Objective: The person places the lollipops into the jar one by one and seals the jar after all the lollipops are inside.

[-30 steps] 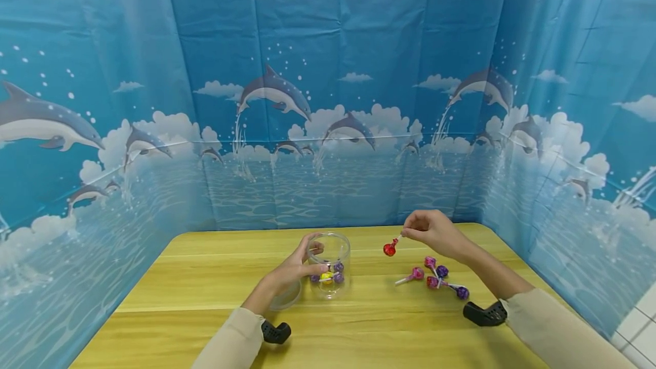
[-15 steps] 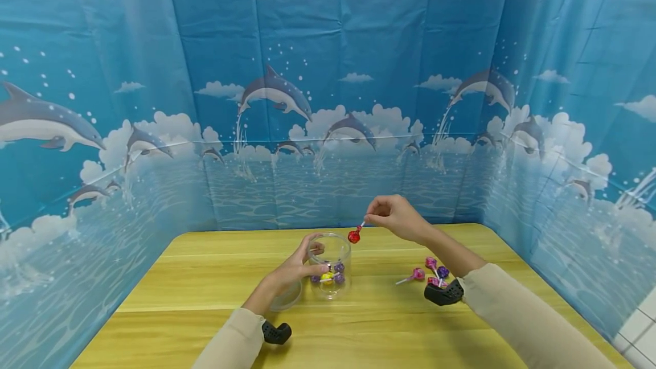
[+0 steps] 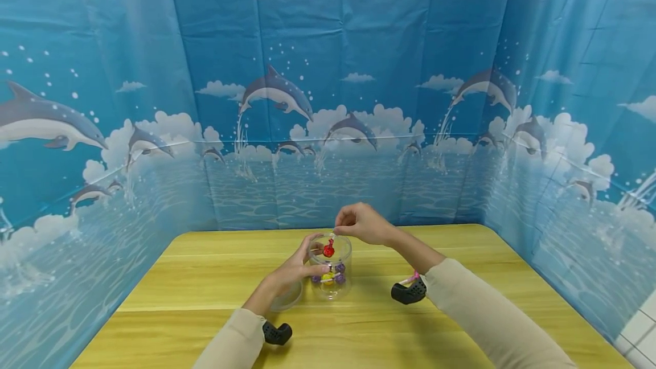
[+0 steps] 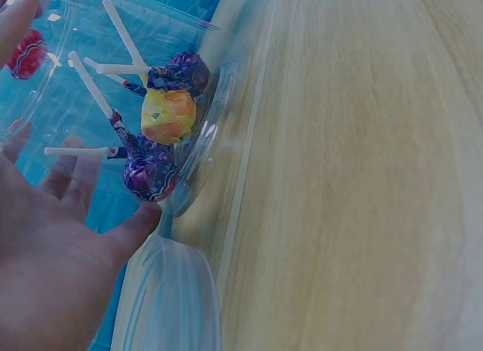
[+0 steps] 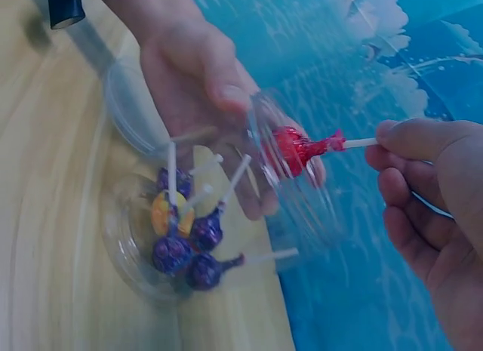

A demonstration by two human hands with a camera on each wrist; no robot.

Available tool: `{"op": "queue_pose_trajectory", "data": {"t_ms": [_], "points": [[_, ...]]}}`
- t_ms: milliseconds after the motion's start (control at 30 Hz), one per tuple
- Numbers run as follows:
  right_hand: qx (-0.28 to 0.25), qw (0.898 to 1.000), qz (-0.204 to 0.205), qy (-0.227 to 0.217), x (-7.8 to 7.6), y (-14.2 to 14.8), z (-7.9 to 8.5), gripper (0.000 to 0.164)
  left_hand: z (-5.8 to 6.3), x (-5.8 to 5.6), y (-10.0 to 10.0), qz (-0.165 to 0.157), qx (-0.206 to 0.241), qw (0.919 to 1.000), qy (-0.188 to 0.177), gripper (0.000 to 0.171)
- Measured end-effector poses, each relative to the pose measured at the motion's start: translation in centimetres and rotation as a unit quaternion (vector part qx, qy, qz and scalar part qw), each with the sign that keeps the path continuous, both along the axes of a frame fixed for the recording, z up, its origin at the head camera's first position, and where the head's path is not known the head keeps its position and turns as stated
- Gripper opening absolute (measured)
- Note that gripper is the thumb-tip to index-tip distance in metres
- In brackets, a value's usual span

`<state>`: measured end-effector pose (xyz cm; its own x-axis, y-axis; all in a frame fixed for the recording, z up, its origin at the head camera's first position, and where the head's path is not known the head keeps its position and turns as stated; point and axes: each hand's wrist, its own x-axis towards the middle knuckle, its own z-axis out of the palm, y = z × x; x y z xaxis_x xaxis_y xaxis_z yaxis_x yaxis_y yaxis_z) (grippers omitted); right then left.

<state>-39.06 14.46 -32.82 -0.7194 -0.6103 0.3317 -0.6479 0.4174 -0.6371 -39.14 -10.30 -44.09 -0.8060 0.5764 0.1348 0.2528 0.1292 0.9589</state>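
My left hand grips the side of a clear plastic jar standing on the table, thumb in front and fingers round the back. Inside lie several purple lollipops and a yellow lollipop, their white sticks pointing different ways. With thumb and fingertips my right hand pinches the white stick of a red lollipop, held head down at the jar's open mouth. In the right wrist view the red wrapped head is at the rim, while the fingers stay outside.
A clear round lid lies left of the jar, partly behind the left wrist. A pink lollipop shows beside the black wrist mount; the right forearm hides that area. A dolphin-print curtain stands behind the wooden table.
My right hand has carried the red lollipop leftward from over the table's right side to the jar's mouth. Its forearm now covers the loose lollipops. My left hand and the jar stay put.
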Motion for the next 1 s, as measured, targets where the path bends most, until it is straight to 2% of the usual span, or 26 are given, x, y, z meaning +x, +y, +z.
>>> {"op": "queue_pose_trajectory", "data": {"t_ms": [300,667,800,1000], "points": [[0.065,0.996,0.052,-0.016,0.1,-2.4,-0.6,0.007,0.1,0.2,-0.2,-0.003,0.001,1.0,-0.005,0.087],[0.15,0.984,0.095,-0.018,-0.3,-4.1,-1.3,0.008,0.0,0.1,-0.3,-0.014,0.012,0.9998,-0.01,0.086],[0.15,0.983,0.105,-0.017,-0.2,-3.9,-1.0,0.011,0.0,0.1,-0.3,-0.014,0.014,0.9997,-0.012,0.086],[0.123,0.987,0.103,-0.021,0.1,-3.2,-0.7,0.013,0.0,0.1,-0.3,-0.006,0.006,0.9999,-0.011,0.085]]}}
